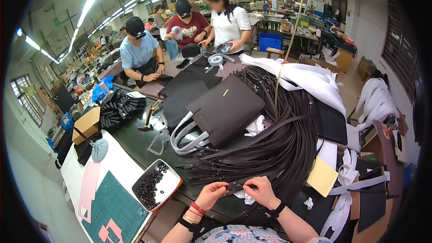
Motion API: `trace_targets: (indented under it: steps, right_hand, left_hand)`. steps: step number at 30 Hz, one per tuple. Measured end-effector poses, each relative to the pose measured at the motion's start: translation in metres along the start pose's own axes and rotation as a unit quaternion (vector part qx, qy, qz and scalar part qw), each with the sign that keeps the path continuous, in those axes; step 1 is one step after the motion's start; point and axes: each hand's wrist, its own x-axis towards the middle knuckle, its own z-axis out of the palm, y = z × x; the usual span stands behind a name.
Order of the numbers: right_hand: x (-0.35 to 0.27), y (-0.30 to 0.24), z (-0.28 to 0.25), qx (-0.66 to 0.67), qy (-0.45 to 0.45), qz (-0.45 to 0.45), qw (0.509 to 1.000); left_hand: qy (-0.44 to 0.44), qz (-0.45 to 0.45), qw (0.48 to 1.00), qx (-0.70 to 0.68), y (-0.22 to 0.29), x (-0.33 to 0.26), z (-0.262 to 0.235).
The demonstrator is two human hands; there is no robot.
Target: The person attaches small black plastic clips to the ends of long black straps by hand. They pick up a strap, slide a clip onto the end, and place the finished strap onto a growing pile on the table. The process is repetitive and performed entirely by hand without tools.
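Observation:
At the near edge of the table, my left hand (212, 195) and my right hand (262, 191) each pinch a dark brown strap (234, 186), which spans the short gap between them. Small details on the strap are too fine to make out. Just beyond my fingers lies a big bundle of similar dark straps (288, 153), fanning across the table and curving away to the far right. Left of my hands, a white tray (170, 184) holds many small black pieces. Farther off, a dark brown handbag (229, 108) with light-wrapped handles lies flat.
A green cutting mat (114, 207) lies on a white board at the left. A hammer (147, 117) rests near black rolled pieces (119, 112). Yellow paper (322, 176) and white strips (292, 74) lie to the right. Three people stand across the table.

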Motion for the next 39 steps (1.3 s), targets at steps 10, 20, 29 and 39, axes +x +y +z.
trace_targets:
  steps: [10, 20, 29, 39]
  right_hand:
    - [-0.004, 0.009, 0.002, 0.056, -0.077, 0.069, 0.993]
    - [-0.004, 0.008, 0.001, 0.057, -0.175, 0.078, 0.980]
    - [-0.015, -0.009, 0.007, 0.018, -0.117, 0.013, 0.993]
    - [-0.019, -0.021, 0.017, 0.053, -0.080, -0.031, 0.995]
  left_hand:
    - [0.049, -0.024, 0.997, -0.062, -0.027, -0.010, 0.011]
    - [0.018, -0.017, 0.999, 0.030, -0.030, -0.015, 0.009]
    - [0.011, 0.055, 0.998, 0.011, -0.028, -0.021, 0.028]
    - [0.009, 0.075, 0.997, -0.020, -0.034, -0.024, 0.040]
